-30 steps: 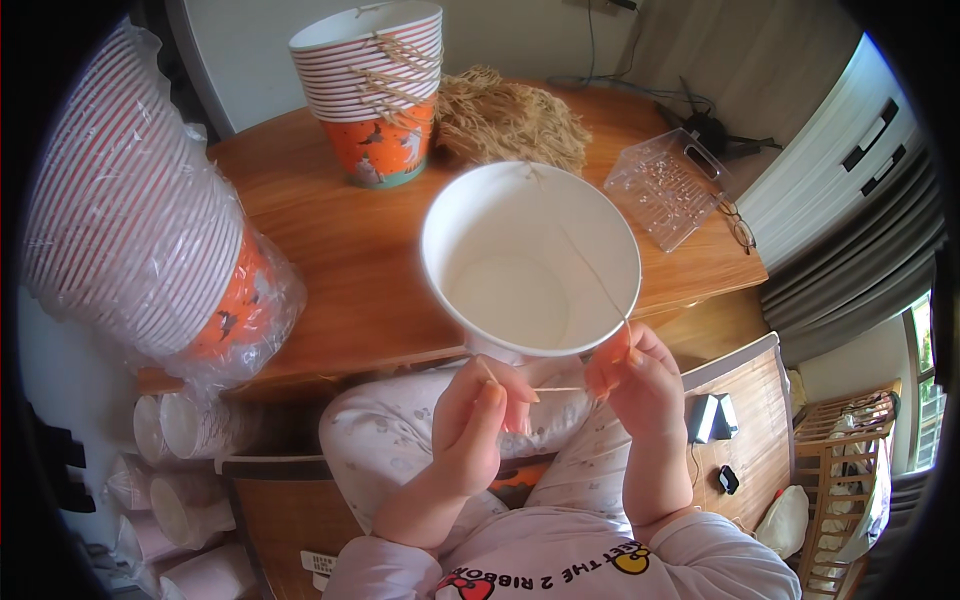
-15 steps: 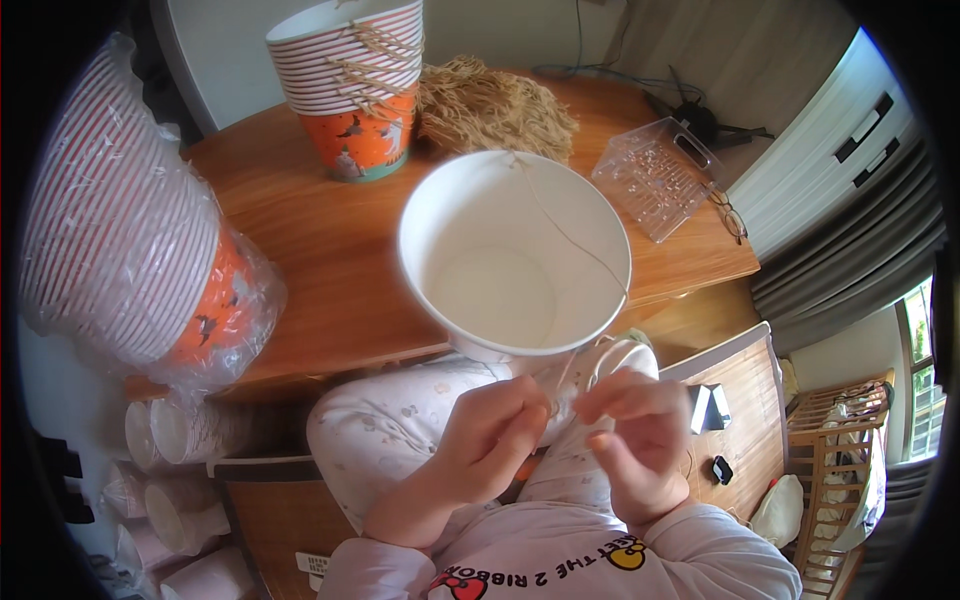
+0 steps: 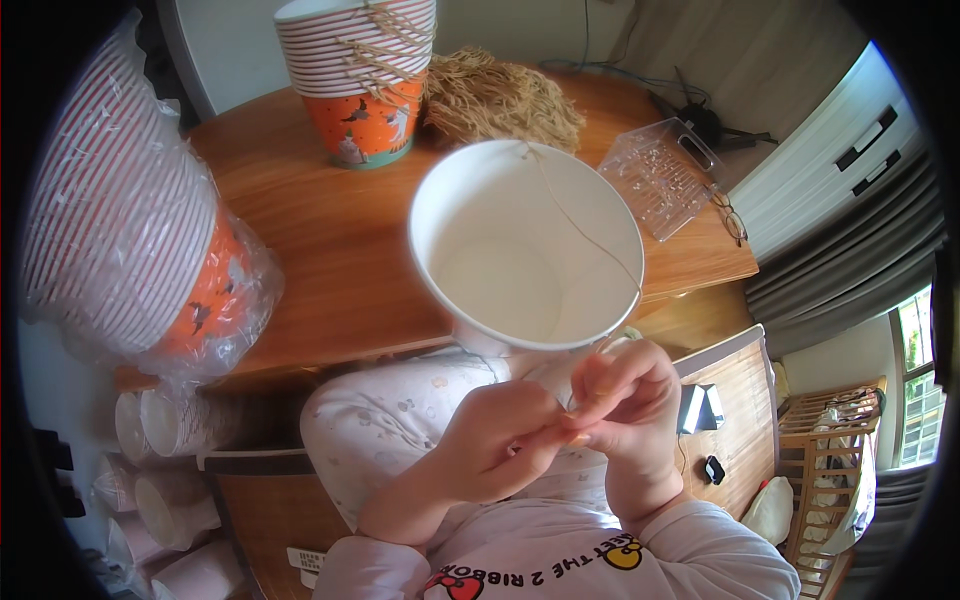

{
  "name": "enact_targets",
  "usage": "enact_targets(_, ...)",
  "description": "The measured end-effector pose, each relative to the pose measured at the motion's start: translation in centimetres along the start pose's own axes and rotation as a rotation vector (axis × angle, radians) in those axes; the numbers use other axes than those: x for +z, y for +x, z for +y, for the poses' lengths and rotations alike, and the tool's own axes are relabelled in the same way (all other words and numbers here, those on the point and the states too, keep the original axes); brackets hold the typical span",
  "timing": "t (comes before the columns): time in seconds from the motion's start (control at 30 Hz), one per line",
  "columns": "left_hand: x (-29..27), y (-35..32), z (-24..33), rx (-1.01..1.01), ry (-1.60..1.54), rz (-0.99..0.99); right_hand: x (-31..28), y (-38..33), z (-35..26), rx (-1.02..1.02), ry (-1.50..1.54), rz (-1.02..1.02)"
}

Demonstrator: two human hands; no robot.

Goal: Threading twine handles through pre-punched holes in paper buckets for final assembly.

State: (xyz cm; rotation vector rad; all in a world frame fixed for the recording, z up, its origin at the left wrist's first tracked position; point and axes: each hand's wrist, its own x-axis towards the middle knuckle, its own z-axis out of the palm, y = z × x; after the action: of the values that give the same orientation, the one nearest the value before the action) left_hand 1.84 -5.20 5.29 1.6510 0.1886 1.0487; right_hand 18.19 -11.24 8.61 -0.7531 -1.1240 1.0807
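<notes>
A white-lined paper bucket leans at the table's near edge, its open mouth facing me. A thin twine crosses its inside from the far rim to the right rim, then runs down toward my fingers. Just below the bucket, over my lap, my left hand is closed, thumb and forefinger pinched. My right hand is also pinched, its fingertips meeting the left ones. The twine's end appears to be between them, but the fingers mostly hide it.
Orange patterned buckets with twine handles stand in a stack beside a heap of twine. To the right are a clear box of small pieces and eyeglasses. A plastic-wrapped bucket stack stands left; more white buckets lie below.
My right hand has come left and its open fingers have closed to a pinch against my left fingertips. The bucket sits slightly farther right and higher in view.
</notes>
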Motion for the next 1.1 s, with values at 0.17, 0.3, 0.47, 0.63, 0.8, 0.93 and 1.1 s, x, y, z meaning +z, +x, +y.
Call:
enact_targets(0.17,-0.1,0.4,0.3,0.108,0.083,0.010,-0.3,0.3,-0.1,-0.043,-0.035,0.031)
enact_targets(0.3,-0.3,0.6,0.3,0.171,0.158,-0.005,-0.2,0.2,-0.2,-0.036,-0.034,0.039)
enact_targets(0.47,-0.7,0.5,1.0,0.200,0.279,0.095,0.4,0.1,-0.8,-0.052,-0.077,0.024)
enact_targets(0.63,-0.4,0.6,0.7,0.145,0.515,0.415,-0.2,-0.6,-0.5,-0.146,-0.101,0.064)
enact_targets(0.8,-0.3,0.5,-0.1,0.095,0.508,0.468,0.0,-0.7,-0.5,-0.124,-0.067,0.110)
enact_targets(0.93,-0.1,0.6,0.2,0.044,0.490,0.477,-0.1,-0.7,-0.2,-0.120,-0.079,0.098)
enact_targets(1.1,0.2,0.8,0.0,0.032,0.451,0.493,0.0,-0.7,-0.1,-0.131,-0.121,0.054)
